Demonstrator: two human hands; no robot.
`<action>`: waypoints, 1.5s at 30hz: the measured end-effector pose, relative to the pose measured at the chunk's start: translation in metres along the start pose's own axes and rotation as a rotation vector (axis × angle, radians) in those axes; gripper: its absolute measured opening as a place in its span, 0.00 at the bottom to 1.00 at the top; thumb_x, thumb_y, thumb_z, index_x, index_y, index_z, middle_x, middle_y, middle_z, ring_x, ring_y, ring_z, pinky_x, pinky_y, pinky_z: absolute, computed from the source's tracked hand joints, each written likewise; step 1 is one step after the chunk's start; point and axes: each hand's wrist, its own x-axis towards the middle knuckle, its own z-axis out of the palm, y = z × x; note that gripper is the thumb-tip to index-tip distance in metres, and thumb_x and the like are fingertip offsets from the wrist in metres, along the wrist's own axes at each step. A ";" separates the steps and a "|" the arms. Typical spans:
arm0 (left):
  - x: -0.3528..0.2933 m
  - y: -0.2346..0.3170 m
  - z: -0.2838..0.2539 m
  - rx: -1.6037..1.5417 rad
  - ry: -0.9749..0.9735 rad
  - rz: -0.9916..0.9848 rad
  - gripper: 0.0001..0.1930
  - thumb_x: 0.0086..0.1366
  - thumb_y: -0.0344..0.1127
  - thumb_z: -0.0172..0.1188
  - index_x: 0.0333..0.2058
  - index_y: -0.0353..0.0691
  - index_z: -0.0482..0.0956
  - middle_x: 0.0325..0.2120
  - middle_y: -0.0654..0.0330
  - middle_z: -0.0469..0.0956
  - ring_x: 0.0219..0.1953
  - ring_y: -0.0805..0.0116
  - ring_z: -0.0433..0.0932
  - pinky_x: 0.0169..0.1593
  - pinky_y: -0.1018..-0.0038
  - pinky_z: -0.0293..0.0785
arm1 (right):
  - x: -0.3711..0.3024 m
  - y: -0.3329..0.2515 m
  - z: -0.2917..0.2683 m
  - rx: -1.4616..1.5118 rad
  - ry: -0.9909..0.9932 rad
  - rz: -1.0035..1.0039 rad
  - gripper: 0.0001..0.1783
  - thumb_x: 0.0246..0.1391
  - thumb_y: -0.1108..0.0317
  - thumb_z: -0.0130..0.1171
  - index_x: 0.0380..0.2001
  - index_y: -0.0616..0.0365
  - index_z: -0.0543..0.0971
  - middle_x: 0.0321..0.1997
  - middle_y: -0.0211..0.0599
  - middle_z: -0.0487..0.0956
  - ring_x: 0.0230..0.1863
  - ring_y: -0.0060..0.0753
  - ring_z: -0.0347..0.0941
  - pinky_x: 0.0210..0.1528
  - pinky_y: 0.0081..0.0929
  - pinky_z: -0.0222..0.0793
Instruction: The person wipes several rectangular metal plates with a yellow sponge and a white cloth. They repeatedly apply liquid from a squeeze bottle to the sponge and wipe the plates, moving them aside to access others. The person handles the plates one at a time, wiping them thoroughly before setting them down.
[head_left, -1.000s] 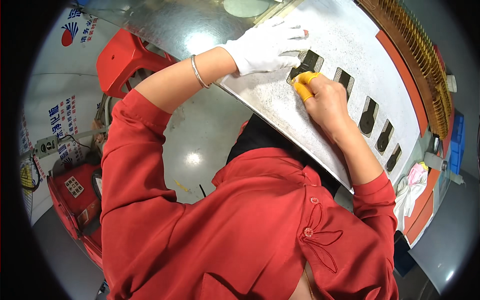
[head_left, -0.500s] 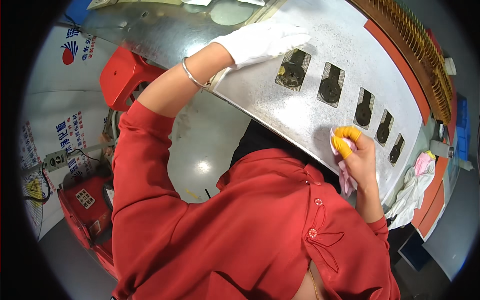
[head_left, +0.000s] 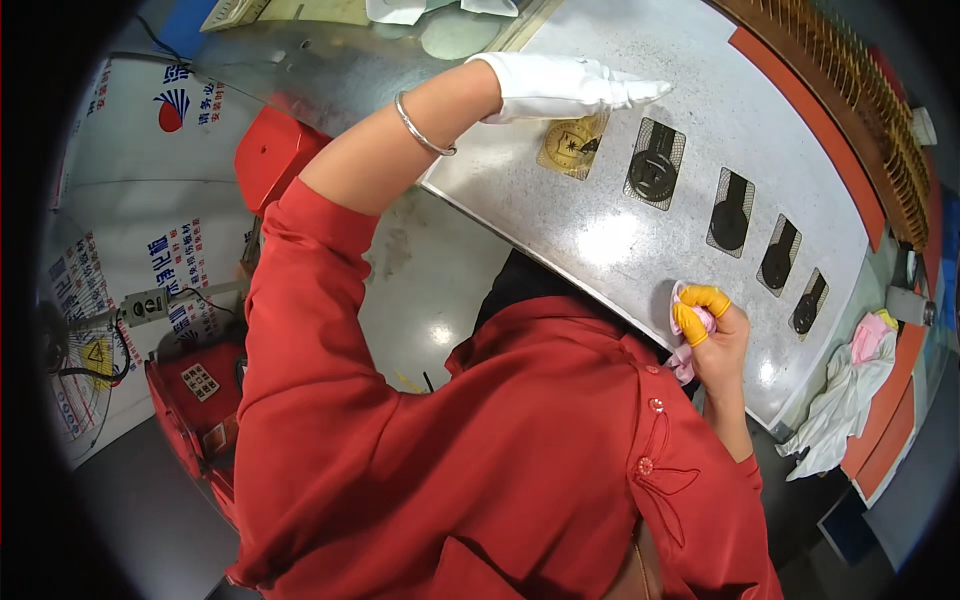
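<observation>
My left hand [head_left: 580,87], in a white glove, lies low over the white work surface [head_left: 620,240] with its fingers stretched out together. Beneath its edge is a gold rectangular piece [head_left: 568,147] with a round emblem and a small dark patch; the glove hides its top. To the right, several similar mesh-edged rectangles, such as the nearest dark piece [head_left: 654,170], each show a black disc below a black strip. Yellow finger covers sit on the thumb and finger of my right hand [head_left: 712,325], which is closed around a crumpled pink cloth [head_left: 682,362] near the front edge.
A brown rack [head_left: 835,110] with a row of thin upright pins runs along the far right, behind a red strip [head_left: 800,130]. White cloths [head_left: 845,405] lie at the right end. A red stool [head_left: 275,155] stands left of the table.
My left hand has slid to the right across the leftmost piece. That piece was mostly black and now looks mostly gold. My right hand still grips the pink cloth, slightly lower in view.
</observation>
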 end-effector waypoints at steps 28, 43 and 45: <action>0.007 -0.018 -0.013 -0.260 -0.043 0.011 0.37 0.65 0.63 0.33 0.58 0.34 0.60 0.57 0.54 0.63 0.60 0.67 0.59 0.63 0.75 0.51 | 0.006 -0.008 0.001 -0.083 -0.027 -0.150 0.03 0.47 0.75 0.60 0.28 0.60 0.77 0.23 0.33 0.75 0.15 0.18 0.67 0.17 0.17 0.60; 0.019 0.004 0.002 0.041 -0.031 0.042 0.31 0.65 0.60 0.39 0.59 0.46 0.61 0.60 0.56 0.59 0.60 0.65 0.58 0.63 0.71 0.51 | 0.005 -0.008 -0.001 -0.122 -0.035 -0.112 0.05 0.44 0.76 0.60 0.29 0.61 0.78 0.24 0.37 0.77 0.23 0.28 0.72 0.27 0.21 0.65; 0.029 0.002 0.006 0.213 -0.067 -0.001 0.31 0.65 0.58 0.38 0.60 0.45 0.59 0.59 0.54 0.61 0.59 0.62 0.60 0.62 0.72 0.52 | 0.005 -0.008 -0.001 -0.111 -0.034 -0.146 0.06 0.44 0.76 0.60 0.29 0.61 0.78 0.24 0.37 0.77 0.23 0.29 0.72 0.27 0.22 0.65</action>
